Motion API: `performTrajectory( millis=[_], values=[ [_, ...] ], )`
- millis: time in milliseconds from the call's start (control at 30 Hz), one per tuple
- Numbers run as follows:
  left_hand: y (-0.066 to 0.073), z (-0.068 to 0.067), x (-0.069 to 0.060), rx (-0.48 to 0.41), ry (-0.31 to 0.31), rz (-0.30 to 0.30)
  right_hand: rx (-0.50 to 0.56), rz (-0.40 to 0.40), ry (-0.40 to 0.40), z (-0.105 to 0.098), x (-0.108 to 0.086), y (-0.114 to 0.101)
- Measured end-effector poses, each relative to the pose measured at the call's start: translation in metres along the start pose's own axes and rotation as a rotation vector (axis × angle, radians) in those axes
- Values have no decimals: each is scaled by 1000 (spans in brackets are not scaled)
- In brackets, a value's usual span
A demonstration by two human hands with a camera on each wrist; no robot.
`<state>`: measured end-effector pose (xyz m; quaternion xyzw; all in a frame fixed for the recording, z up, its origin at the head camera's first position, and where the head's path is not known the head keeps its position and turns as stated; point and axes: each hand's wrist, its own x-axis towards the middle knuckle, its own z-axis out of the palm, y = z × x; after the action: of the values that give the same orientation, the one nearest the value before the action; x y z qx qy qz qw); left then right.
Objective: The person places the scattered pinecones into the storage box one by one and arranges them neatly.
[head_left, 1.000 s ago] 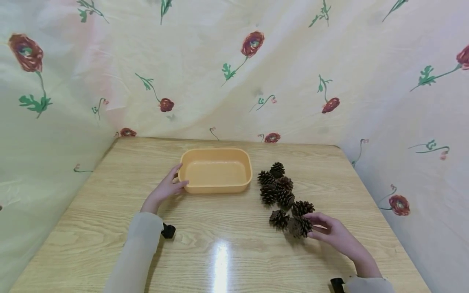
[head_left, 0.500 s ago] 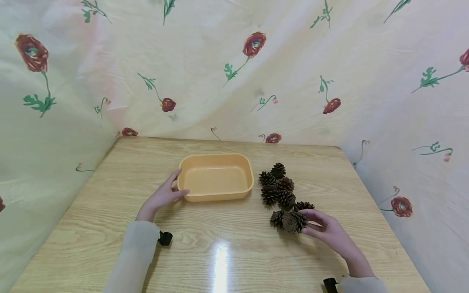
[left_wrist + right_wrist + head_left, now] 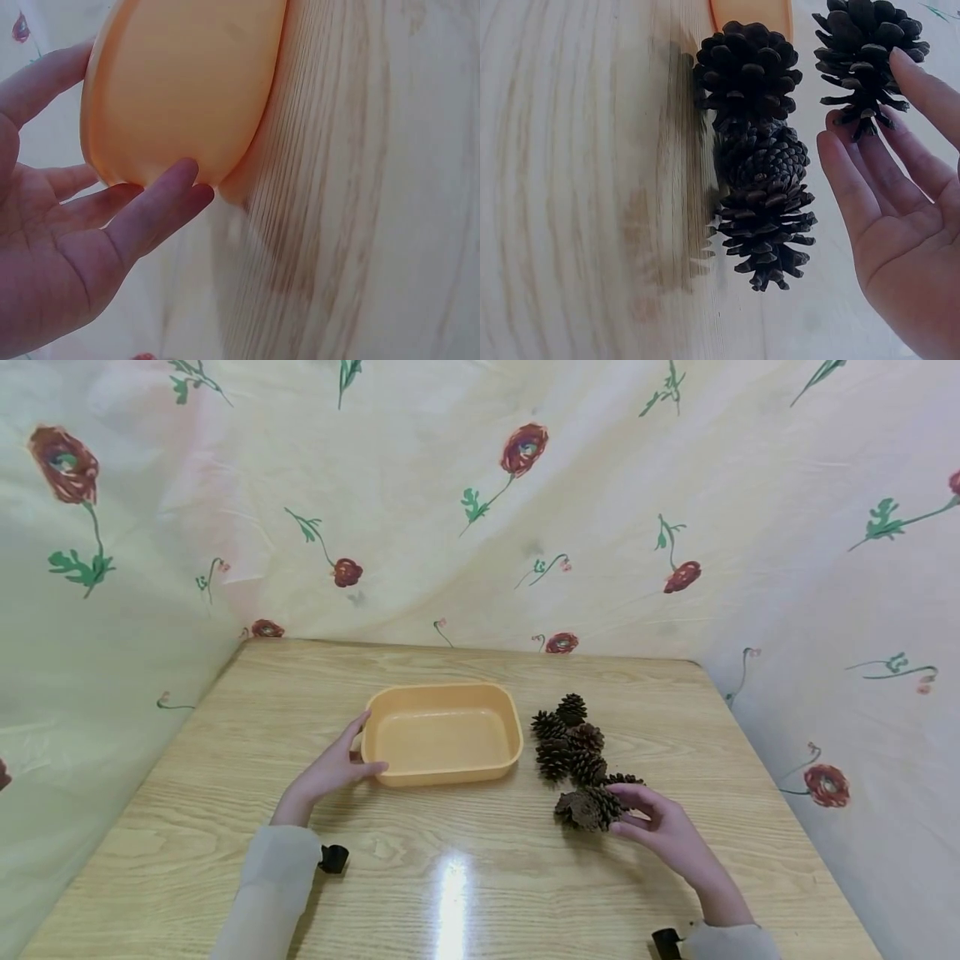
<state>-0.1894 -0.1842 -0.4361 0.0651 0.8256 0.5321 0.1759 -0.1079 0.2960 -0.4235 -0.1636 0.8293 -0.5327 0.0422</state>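
Note:
In the head view, an orange plastic tray (image 3: 450, 777) with rounded corners lies left of centre on the table. My left hand (image 3: 330, 775) holds its left end, thumb at the near corner and fingers at the far side. The left wrist view shows the thumb and fingers (image 3: 171, 180) against the tray wall. My right hand (image 3: 663, 827) pinches a brown pine cone (image 3: 602, 808) between thumb and fingers. In the right wrist view that pine cone (image 3: 866, 56) is raised off the table, beside other cones (image 3: 750, 71) that rest on it.
Several more pine cones (image 3: 553, 760) lie in a loose cluster right of the tray. The wooden table (image 3: 375, 893) runs back to a flowered cloth (image 3: 420, 502), which also hangs at both sides. A black wrist camera (image 3: 333, 859) sticks out from the left sleeve.
My left hand and the tray have moved toward me, the tray now slightly tilted in angle. My right hand has shifted left with the pine cone, in front of a neighbouring cone.

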Motion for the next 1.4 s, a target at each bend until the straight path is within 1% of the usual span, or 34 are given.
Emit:
performTrajectory(
  millis=[200,267,467,700,867,1067,1300,1400],
  values=[
    [0,4,-6,10,-11,10,12,-3,22,3,2,0],
    [1,5,-8,20,-13,11,7,5,29,4,2,0],
    [4,10,-14,13,-23,12,-5,28,44,6,4,-1],
    [3,13,-16,31,-41,11,15,20,52,9,5,-1],
    [3,16,-18,29,-61,30,22,29,60,10,6,-1],
    [5,19,-22,39,-71,39,4,45,79,12,7,-3],
    [5,22,-26,49,-91,72,-19,72,88,17,8,-6],
    [5,23,-28,50,-90,66,-30,68,92,19,10,-6]
  ],
)
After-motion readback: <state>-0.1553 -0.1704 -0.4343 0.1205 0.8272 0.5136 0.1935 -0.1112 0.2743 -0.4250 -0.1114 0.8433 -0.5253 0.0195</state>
